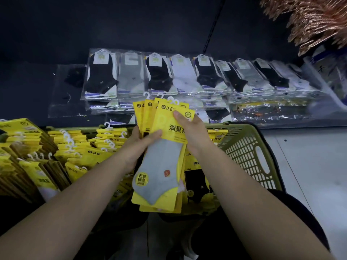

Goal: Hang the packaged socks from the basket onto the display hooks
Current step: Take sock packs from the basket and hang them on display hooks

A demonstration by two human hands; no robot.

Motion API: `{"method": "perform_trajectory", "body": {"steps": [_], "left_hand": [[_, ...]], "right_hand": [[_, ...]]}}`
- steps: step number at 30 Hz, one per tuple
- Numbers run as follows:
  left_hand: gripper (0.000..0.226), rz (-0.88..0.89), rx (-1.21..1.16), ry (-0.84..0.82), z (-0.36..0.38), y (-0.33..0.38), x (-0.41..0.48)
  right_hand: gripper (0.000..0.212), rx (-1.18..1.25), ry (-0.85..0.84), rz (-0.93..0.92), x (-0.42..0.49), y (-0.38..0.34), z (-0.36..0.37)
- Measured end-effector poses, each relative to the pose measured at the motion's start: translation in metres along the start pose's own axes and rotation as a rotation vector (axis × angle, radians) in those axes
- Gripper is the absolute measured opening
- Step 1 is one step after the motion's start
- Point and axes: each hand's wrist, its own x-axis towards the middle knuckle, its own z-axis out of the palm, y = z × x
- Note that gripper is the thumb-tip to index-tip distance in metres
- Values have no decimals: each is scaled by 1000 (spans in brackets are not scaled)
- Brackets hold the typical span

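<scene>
Dark display wall (112,25) at back, hung with a row of clear-bagged socks (169,76) in black, grey and white. Lower left: yellow sock packs (28,147) ranked in dense rows, white hangers uppermost. Olive-green basket (249,156) below centre, with more yellow packs inside; grey floor (309,166) to its right. Held over the basket, between both hands: fanned bundle of packaged socks (161,166), yellow cards, grey sock on the front pack. Left hand (142,141) clamped on the bundle's left edge at mid-height, thumb across the front card, fingers behind. Right hand (191,132) clamped on the upper right edge, thumb laid flat on the front card near the top, fingers hidden behind. Hands close together, parted only by the width of the card. Long axis of bundle roughly upright in frame. White hanger hooks (147,95) at the top end, toward the wall, spread leftward in the fan; toe ends down, toward the person. At least four packs visible at the top; exact count not readable.
</scene>
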Motion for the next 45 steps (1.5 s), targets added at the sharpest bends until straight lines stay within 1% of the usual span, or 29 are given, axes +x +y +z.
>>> {"method": "perform_trajectory", "body": {"steps": [1,2,4,5,6,8,9,11,13,15,17,18,20,21,23,24,25,26,28,29,30,32,34,35,37,39,41,43,45], "left_hand": [[93,6,54,31,-1,-2,1],[95,12,87,75,-3,-4,3],[81,16,103,168,-10,-5,9],[72,21,84,203,-15,-5,12],[66,28,47,224,-20,-4,14],[58,54,-25,258,-32,0,18],[54,70,-37,274,-36,2,19],[45,90,-43,294,-41,4,21],[45,74,-53,309,-41,3,22],[48,57,-59,315,-41,2,23],[52,45,-58,312,-42,0,23],[56,39,-55,303,-42,0,22],[60,34,-54,279,-43,0,22],[60,32,-55,269,-44,0,22],[57,29,-66,253,-45,1,21],[55,33,-74,246,-45,1,20],[52,41,-83,241,-45,2,19],[50,50,-98,241,-45,2,18],[44,69,-142,238,-43,3,14],[39,83,-160,226,-43,4,12],[36,95,-175,211,-42,4,10],[41,109,-204,192,-39,8,4],[46,131,-221,169,-34,13,-1],[44,150,-218,157,-32,17,-4],[40,173,-213,151,-27,26,-11],[46,181,-219,117,-25,37,-18],[49,179,-245,79,-24,47,-25],[51,191,-253,56,-23,56,-31],[75,201,-201,49,-22,64,-38]], "right_hand": [[31,-30,-15,0,4,4,0],[31,-80,-12,8,8,7,-1],[36,-247,59,28,22,14,-12],[39,-393,83,17,30,20,-21],[42,-601,64,2,37,28,-30],[52,-1037,-83,43,46,51,-42],[59,-1184,-153,88,48,65,-44],[71,-1304,-238,162,47,88,-41],[75,-1372,-246,143,47,104,-36],[67,-1467,-214,91,49,110,-35],[54,-1521,-221,77,52,110,-37],[49,-1490,-226,93,54,109,-40],[44,-1284,-204,161,55,101,-47],[46,-1122,-174,196,55,93,-52],[64,-765,-87,229,50,67,-61],[72,-615,-49,212,46,51,-63],[75,-499,-20,175,42,34,-64],[71,-419,2,111,37,16,-64],[43,-351,34,-47,25,-22,-62],[35,-349,49,-109,17,-40,-59],[35,-341,61,-158,9,-56,-56],[45,-271,53,-207,-3,-80,-53],[59,-206,19,-194,-9,-95,-47],[66,-184,1,-174,-9,-98,-41],[67,-169,-25,-164,-12,-100,-23],[67,-175,-18,-160,-18,-96,-1],[56,-152,-2,-184,-22,-90,16],[34,-110,12,-235,-26,-85,28],[24,-83,18,-269,-30,-85,38]]}}
